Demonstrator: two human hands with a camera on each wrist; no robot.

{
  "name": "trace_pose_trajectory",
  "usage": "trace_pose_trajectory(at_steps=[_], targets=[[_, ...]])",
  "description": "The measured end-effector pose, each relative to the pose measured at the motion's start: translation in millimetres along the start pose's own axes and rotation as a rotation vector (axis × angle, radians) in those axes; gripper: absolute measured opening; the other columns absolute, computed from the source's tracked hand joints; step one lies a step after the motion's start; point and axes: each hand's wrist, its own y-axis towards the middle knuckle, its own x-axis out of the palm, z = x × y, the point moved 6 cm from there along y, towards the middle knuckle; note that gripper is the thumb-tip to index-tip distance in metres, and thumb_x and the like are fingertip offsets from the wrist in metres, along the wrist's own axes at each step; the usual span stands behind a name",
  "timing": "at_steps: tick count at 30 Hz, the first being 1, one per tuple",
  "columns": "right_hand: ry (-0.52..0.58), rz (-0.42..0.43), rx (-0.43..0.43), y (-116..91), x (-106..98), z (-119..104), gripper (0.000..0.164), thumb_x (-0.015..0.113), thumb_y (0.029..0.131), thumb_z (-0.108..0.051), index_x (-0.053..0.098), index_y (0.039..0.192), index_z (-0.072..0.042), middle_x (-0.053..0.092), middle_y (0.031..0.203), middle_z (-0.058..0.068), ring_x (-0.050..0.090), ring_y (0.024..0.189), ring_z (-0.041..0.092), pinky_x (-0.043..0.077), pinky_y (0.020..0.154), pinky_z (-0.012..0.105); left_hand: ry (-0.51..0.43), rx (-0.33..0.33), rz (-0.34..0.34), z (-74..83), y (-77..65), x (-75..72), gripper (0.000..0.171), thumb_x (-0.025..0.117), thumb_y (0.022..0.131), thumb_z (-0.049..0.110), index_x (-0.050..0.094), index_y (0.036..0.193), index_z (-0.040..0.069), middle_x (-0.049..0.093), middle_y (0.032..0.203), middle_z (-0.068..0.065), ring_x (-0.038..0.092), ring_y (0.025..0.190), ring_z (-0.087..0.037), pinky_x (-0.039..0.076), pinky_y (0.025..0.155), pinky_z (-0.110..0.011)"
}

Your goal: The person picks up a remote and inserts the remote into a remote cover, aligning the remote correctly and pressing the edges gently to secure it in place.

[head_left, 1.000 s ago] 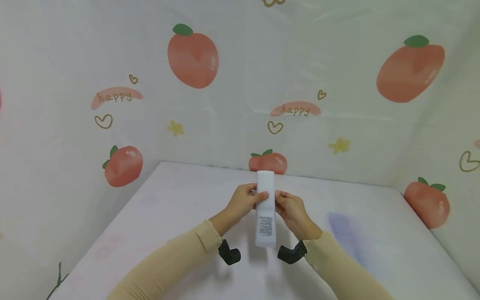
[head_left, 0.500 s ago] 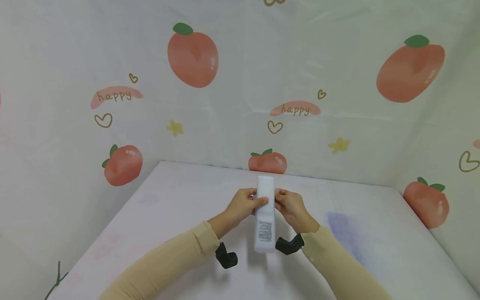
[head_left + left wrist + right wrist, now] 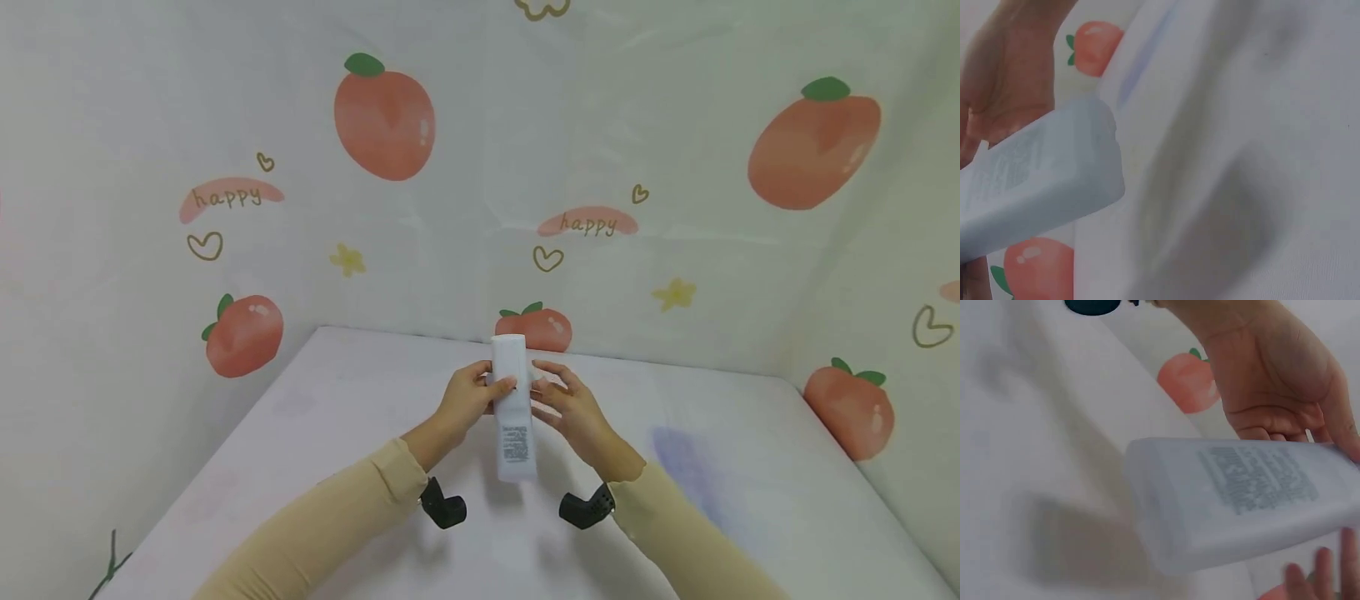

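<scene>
A long white plastic bottle (image 3: 513, 408) with grey print on its lower part hangs above the table, nearly upright in the head view. My left hand (image 3: 462, 402) grips its left side, the thumb lying across the front face. Just to its right is my right hand (image 3: 573, 408), fingers spread and loosely bent; whether a fingertip touches the bottle is hard to tell. In the right wrist view, the bottle's (image 3: 1260, 494) rounded base faces me, with the left hand (image 3: 1279, 375) behind it and blurred right fingertips (image 3: 1322, 575) below. The bottle's far side is hidden.
The white table (image 3: 375, 367) carries a purple smudge (image 3: 686, 462) at right. A white cloth backdrop (image 3: 465, 167) printed with red fruit stands behind and beside it. Black wrist cameras (image 3: 442, 504) sit below both sleeves.
The bottle and left hand have shifted slightly left and up. The right hand, earlier with bent fingers close against the bottle's side, has spread its fingers and stayed at the right.
</scene>
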Motion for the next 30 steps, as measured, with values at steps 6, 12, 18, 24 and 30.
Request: trace_pose_trajectory(at_steps=[6,12,18,24,30], targets=[[-0.126,-0.08,0.039,-9,9,5,0.068,0.064,0.094,-0.017,0.026,0.15,-0.019,0.06,0.12,0.017,0.063,0.1,0.023,0.055,0.087,0.045,0.045,0.026,-0.008,4.3,-0.6,-1.0,0.04,0.071,0.089,0.024,0.061,0.119,0.0,0.069,0.102,-0.014,0.066,0.086,-0.016,0.058,0.078,-0.035],[-0.116,-0.002,0.006,-11,8,5,0.067,0.069,0.089,-0.01,0.033,0.146,-0.017,0.065,0.103,0.007,0.063,0.094,0.02,0.057,0.082,0.046,0.105,0.082,-0.02,15.8,-0.2,-3.9,0.045,0.069,0.091,0.023,0.054,0.13,0.007,0.062,0.106,-0.017,0.065,0.088,-0.021,0.058,0.08,-0.037],[-0.053,-0.002,0.009,-14,2,6,0.07,0.068,0.089,-0.007,0.03,0.147,-0.016,0.064,0.1,0.001,0.062,0.092,0.018,0.057,0.081,0.046,-0.021,0.015,-0.029,-0.3,-3.5,-6.2,0.05,0.063,0.095,0.02,0.046,0.137,0.0,0.063,0.117,-0.023,0.069,0.095,-0.026,0.056,0.088,-0.037],[-0.014,-0.058,0.017,-12,0,5,0.069,0.065,0.091,-0.007,0.026,0.147,-0.018,0.064,0.107,0.004,0.062,0.095,0.019,0.056,0.081,0.044,-0.143,-0.064,-0.062,-19.5,-10.5,3.8,0.03,0.063,0.095,0.019,0.063,0.111,-0.006,0.067,0.096,-0.006,0.063,0.082,-0.012,0.057,0.083,-0.031],[-0.094,-0.081,0.034,-9,-2,1,0.06,0.063,0.094,-0.024,0.027,0.142,-0.019,0.062,0.121,0.015,0.065,0.097,0.023,0.054,0.081,0.042,-0.223,-0.055,-0.065,-21.7,-13.8,9.2,0.012,0.066,0.091,0.012,0.064,0.092,0.0,0.061,0.083,0.001,0.061,0.076,-0.012,0.058,0.079,-0.03]])
